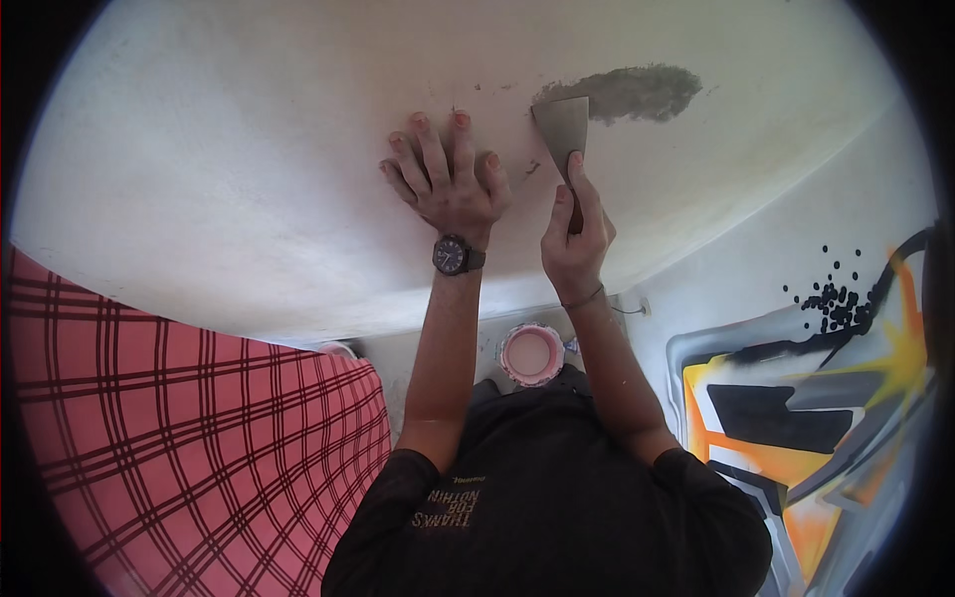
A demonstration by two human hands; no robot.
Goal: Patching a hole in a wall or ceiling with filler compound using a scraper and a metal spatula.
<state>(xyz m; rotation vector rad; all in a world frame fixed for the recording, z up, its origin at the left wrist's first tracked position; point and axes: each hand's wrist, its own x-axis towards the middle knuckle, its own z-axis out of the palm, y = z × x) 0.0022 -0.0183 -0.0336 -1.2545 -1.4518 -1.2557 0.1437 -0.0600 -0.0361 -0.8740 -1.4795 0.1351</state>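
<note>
My left hand (450, 184) lies against the pale wall (269, 149) with its fingers spread, holding nothing. In my right hand (579, 239) is a putty knife (564, 129), gripped by its handle with the thumb and index finger up along it. The flat metal blade rests at or very near the wall, its upper edge beside the left end of a rough dark grey patch (642, 93). Small dark marks dot the wall between the left fingertips and the blade. Most of the handle is hidden by my fingers.
Below my hands stands a round bucket (530, 355) with pinkish-white contents and a smeared rim. A red cloth with dark checked lines (199, 418) spreads at the lower left. The right-hand wall carries a painted mural (786, 408) in orange, yellow, black and grey.
</note>
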